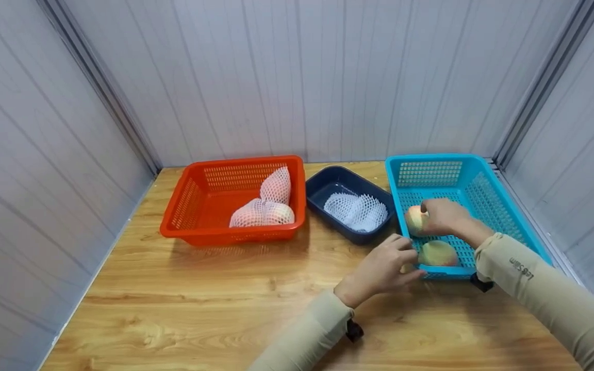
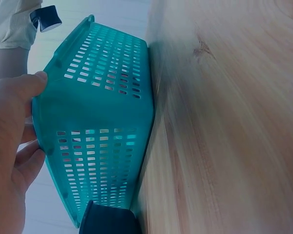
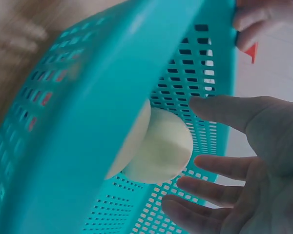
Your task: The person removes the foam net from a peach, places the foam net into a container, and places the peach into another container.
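Observation:
A blue perforated plastic basket (image 1: pixel 516 216) holds two round, yellowish fruits with a red blush. My left hand (image 1: pixel 382 265) grips the basket's rim at its near left corner; the left wrist view shows the thumb (image 2: pixel 31 85) and fingers at that edge. Inside the basket, my right hand (image 1: pixel 446 219) is over the farther fruit (image 1: pixel 416 220). From the right wrist view, its fingers (image 3: pixel 210 190) are spread and relaxed beside a fruit (image 3: pixel 163 146). The nearer fruit (image 1: pixel 438 253) lies by the front wall.
A navy tray (image 1: pixel 323 183) with white foam net sleeves (image 1: pixel 356 211) stands left of the blue basket. Farther left, a red basket (image 1: pixel 214 232) contains several fruits in foam nets (image 1: pixel 276 188). Panel walls (image 1: pixel 276 77) enclose the wooden table (image 1: pixel 199 309) at the back and sides.

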Available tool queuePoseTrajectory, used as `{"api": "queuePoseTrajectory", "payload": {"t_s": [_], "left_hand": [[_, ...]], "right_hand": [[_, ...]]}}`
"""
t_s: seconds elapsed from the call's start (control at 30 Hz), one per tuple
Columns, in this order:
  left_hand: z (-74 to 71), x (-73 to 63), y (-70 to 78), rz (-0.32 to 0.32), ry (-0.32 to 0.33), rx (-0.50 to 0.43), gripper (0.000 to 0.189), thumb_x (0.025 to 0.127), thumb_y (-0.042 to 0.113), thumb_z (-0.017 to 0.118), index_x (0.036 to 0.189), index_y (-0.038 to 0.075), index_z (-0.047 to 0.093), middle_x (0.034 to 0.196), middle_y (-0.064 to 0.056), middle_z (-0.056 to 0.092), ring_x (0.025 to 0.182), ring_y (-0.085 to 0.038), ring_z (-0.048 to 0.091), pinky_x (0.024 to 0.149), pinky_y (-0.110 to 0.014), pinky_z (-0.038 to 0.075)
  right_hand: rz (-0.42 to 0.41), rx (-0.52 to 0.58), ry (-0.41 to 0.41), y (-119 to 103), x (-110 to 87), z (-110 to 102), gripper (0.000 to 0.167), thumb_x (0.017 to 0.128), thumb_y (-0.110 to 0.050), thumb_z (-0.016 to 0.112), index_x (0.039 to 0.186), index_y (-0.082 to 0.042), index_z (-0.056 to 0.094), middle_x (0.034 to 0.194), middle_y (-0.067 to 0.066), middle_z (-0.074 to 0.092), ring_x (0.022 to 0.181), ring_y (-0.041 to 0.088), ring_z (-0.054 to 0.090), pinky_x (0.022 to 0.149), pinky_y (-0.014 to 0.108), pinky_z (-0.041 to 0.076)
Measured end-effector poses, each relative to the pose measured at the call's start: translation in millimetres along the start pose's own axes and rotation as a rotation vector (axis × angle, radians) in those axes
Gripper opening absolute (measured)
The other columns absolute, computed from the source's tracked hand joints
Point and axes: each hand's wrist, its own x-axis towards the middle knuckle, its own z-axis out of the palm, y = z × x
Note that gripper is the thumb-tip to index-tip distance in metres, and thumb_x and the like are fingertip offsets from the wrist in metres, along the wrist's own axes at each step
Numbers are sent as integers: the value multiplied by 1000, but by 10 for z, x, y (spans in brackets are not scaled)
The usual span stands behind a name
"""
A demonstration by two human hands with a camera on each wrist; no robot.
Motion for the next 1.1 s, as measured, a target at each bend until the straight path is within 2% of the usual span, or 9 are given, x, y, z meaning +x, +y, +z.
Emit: {"api": "queuePoseTrajectory", "payload": {"t_s": [0.2,0.3,0.43,0.53,0.63,0.73,0.9,1.1], "left_hand": [[16,-15,31,-4,-19,3,24,92,38,65,82,16,62,89,4,50,92,-13,47,83,-19,38],[-4,9,35,-13,-55,27,24,93,40,63,85,17,64,91,5,50,92,-12,46,82,-17,37],[-57,36,36,-37,-108,36,23,93,40,64,92,17,66,94,5,51,93,-11,45,82,-16,37],[-95,41,37,-34,-120,61,22,92,37,65,95,15,67,96,5,52,94,-11,46,83,-17,38],[-121,31,28,-12,-121,78,18,91,31,67,99,14,68,102,3,55,98,-12,48,89,-17,39],[-152,-12,24,1,-123,54,17,92,25,67,105,14,69,110,0,58,106,-13,49,96,-17,37],[-274,-114,8,-5,-120,34,23,94,23,63,114,15,69,114,1,61,108,-12,51,98,-17,37],[-527,-221,-47,-70,-138,69,24,94,27,63,114,16,70,113,1,62,105,-13,52,95,-19,39]], "right_hand": [[-3,-57,28,-66,-80,-9,62,80,-29,78,124,9,55,112,27,61,94,40,60,71,53,51],[-8,-94,66,-130,-134,-78,57,80,-30,78,120,5,58,110,25,62,90,38,61,69,52,52],[-37,-130,109,-246,-224,-178,45,81,-29,78,109,0,60,97,17,65,78,29,59,62,46,52],[-74,-138,133,-321,-311,-248,39,82,-28,77,106,-2,61,93,12,65,71,24,57,54,41,50],[-101,-140,159,-370,-412,-339,40,83,-28,74,110,0,62,96,14,66,72,25,58,51,40,49],[-123,-132,183,-399,-501,-413,40,83,-27,72,110,1,63,95,17,66,69,27,58,49,40,47],[-158,-119,204,-448,-609,-445,42,83,-27,73,111,3,63,98,19,67,72,29,62,54,43,50],[-177,-117,202,-513,-723,-429,40,82,-30,76,107,-1,64,101,18,67,71,27,62,53,41,50]]}}
